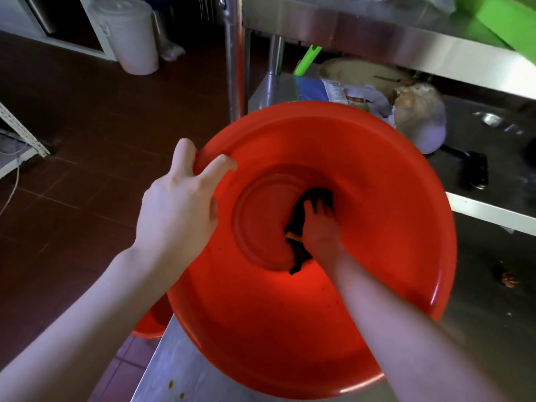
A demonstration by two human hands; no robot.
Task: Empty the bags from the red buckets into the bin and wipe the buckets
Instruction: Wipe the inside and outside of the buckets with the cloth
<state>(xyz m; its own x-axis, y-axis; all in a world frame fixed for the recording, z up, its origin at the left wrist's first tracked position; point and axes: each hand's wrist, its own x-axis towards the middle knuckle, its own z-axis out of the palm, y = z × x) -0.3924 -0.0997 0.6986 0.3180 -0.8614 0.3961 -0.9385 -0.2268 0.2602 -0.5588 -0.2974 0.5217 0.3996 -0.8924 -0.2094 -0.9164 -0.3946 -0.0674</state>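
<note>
A large red bucket [377,175] fills the middle of the view, tilted toward me on the steel table. My left hand [177,210] grips its left rim, fingers curled over the edge. Deep inside, my right hand [319,224] presses a dark cloth [298,224] against the bucket's bottom. The inside holds no bag. A second red bucket [150,320] peeks out below the first, down at the table's left edge, mostly hidden.
The steel table [179,369] runs under the bucket; an upper steel shelf [377,30] hangs above. Bagged food and a round board [362,74] lie behind the bucket, a dark-handled tool [475,169] to the right. A white lidded bin [130,33] stands on the brown floor far left.
</note>
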